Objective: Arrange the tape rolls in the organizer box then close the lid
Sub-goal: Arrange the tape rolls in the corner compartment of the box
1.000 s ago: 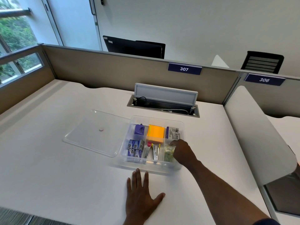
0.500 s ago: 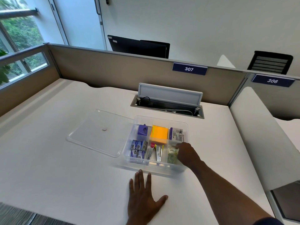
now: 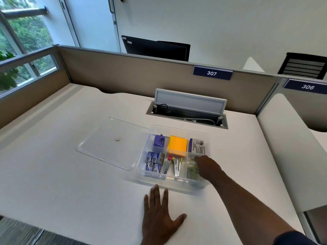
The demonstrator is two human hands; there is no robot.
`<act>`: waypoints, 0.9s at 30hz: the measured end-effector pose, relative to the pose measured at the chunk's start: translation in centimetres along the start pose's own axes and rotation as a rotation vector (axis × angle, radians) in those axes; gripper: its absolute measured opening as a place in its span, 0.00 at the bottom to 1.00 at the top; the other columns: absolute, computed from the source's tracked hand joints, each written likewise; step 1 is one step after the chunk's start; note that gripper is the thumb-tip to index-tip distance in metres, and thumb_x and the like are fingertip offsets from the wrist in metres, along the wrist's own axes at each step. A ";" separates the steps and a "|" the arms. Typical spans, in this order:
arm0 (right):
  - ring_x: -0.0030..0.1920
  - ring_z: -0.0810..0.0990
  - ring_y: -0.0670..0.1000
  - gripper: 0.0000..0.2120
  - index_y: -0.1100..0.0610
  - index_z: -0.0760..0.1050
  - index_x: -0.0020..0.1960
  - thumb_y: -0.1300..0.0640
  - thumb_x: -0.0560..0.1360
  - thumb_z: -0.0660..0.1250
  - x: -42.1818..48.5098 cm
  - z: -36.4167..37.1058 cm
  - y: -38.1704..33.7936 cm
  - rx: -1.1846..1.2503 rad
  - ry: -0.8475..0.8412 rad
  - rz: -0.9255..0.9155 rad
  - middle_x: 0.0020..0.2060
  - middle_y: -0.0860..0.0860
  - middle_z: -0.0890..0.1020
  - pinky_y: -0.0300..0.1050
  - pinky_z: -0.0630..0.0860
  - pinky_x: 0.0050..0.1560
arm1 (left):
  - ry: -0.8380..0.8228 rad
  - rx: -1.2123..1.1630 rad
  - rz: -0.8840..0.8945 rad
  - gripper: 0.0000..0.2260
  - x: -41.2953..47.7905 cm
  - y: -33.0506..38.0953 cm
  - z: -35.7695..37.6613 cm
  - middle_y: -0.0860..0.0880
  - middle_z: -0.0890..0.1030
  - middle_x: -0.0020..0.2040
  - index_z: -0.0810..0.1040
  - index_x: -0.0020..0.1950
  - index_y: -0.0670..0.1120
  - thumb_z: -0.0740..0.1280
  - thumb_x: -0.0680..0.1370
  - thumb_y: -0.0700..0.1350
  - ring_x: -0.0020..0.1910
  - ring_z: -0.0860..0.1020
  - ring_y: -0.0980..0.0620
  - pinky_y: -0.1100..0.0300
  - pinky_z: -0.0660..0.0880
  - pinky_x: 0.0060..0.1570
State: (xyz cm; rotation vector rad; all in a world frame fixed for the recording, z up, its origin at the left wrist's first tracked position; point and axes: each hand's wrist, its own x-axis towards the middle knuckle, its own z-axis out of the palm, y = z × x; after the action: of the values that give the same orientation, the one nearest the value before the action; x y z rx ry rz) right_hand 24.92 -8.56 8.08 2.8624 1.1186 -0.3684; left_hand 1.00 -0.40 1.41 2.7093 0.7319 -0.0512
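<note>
A clear organizer box sits on the white desk, its clear lid hinged flat open to the left. Clear tape rolls lie in the box's near right compartment. My right hand reaches into that compartment, fingers curled down on the rolls; whether it grips one I cannot tell. Flat on the desk, just in front of the box, rests my left hand with fingers spread and nothing in it.
Other compartments hold a purple sharpener, orange sticky notes, staple boxes, staplers and a printed card. An open cable hatch lies behind the box. Beige partitions bound the desk.
The view shifted slightly. My right hand stays in the near right compartment over the tape rolls; my left hand stays flat on the desk.
</note>
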 end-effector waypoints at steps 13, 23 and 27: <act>0.61 0.76 0.58 0.18 0.56 0.66 0.67 0.57 0.78 0.62 0.3 1.2 0.1 -0.117 0.014 -0.029 0.61 0.56 0.75 0.54 0.77 0.59 | 0.019 0.025 -0.004 0.45 0.0 -0.1 0.0 0.38 0.66 0.73 0.71 0.70 0.47 0.54 0.66 0.78 0.72 0.57 0.42 0.46 0.44 0.70; 0.59 0.78 0.58 0.20 0.57 0.65 0.66 0.59 0.76 0.65 0.7 1.5 0.1 -0.079 0.011 -0.038 0.61 0.58 0.73 0.55 0.79 0.57 | 0.040 -0.009 -0.002 0.45 0.1 -0.1 -0.1 0.38 0.66 0.73 0.71 0.71 0.47 0.53 0.66 0.78 0.76 0.39 0.48 0.47 0.42 0.70; 0.58 0.77 0.57 0.20 0.58 0.65 0.66 0.60 0.76 0.66 0.7 1.8 0.1 -0.086 0.025 -0.032 0.61 0.57 0.73 0.54 0.79 0.56 | -0.014 -0.031 -0.004 0.45 0.2 -0.1 0.1 0.39 0.67 0.72 0.71 0.70 0.47 0.54 0.66 0.78 0.74 0.57 0.41 0.46 0.44 0.69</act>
State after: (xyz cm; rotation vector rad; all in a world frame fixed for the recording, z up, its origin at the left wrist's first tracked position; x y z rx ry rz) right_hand 25.11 -8.46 6.14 2.7852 1.1561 -0.2795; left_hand 1.15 -0.26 1.28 2.6751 0.7284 -0.0596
